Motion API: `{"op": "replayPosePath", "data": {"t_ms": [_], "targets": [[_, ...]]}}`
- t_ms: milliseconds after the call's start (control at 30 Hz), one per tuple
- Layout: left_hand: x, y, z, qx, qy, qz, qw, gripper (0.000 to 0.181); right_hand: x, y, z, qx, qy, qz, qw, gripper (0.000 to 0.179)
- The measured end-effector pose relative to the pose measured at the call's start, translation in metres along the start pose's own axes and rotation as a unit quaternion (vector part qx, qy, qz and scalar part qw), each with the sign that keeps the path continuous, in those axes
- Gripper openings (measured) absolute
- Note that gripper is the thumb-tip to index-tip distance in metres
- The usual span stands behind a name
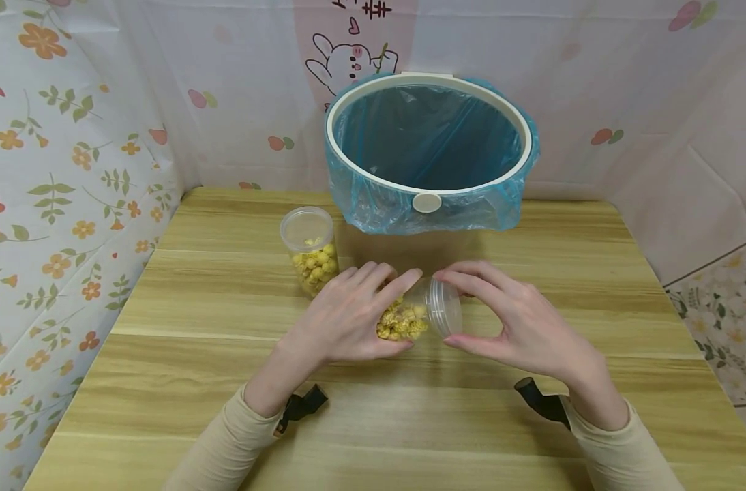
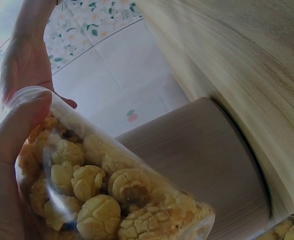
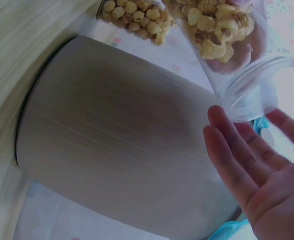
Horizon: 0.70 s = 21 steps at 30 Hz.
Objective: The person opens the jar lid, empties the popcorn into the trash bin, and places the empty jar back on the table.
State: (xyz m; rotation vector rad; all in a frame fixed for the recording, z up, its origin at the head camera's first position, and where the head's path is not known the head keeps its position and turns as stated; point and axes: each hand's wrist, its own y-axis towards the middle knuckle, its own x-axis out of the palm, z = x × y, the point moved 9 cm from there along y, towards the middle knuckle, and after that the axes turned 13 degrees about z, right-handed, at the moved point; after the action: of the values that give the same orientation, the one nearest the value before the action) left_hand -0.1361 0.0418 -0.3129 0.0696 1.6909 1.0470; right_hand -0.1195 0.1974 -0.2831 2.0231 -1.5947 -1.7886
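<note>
My left hand (image 1: 354, 314) grips a clear plastic jar (image 2: 102, 145) of yellow popcorn (image 1: 402, 322), its thumb and fingers on opposite sides. The jar is tipped sideways above the table, lid end to the right. At that end my right hand (image 1: 526, 320) holds the clear screw lid (image 1: 446, 308) between thumb and fingertips, palm turned to it. In the right wrist view, the lid (image 3: 256, 95) sits at the jar's mouth with the fingers (image 3: 236, 160) around its edge. A second popcorn jar (image 1: 314, 262) stands upright beyond my left hand.
A bin (image 3: 122, 135) with a pale rim (image 1: 428, 191) and a blue plastic liner (image 1: 379, 211) stands at the table's back, behind my hands. The wood-grain table (image 1: 226, 273) meets patterned cloths at the left and rear.
</note>
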Motion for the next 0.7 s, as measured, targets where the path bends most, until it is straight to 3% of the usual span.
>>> {"op": "replayPosePath", "data": {"t_ms": [233,700], "targets": [[0.0,-0.002,-0.003,-0.008,-0.025,-0.009,0.9996,0.091,-0.006,0.004,-0.015,-0.081,0.047,0.026,0.9953,0.058],[0.0,-0.002,0.0,-0.009,-0.053,-0.02,0.9984,0.092,-0.014,0.003,-0.029,-0.15,0.087,0.03,0.9844,0.042]]}}
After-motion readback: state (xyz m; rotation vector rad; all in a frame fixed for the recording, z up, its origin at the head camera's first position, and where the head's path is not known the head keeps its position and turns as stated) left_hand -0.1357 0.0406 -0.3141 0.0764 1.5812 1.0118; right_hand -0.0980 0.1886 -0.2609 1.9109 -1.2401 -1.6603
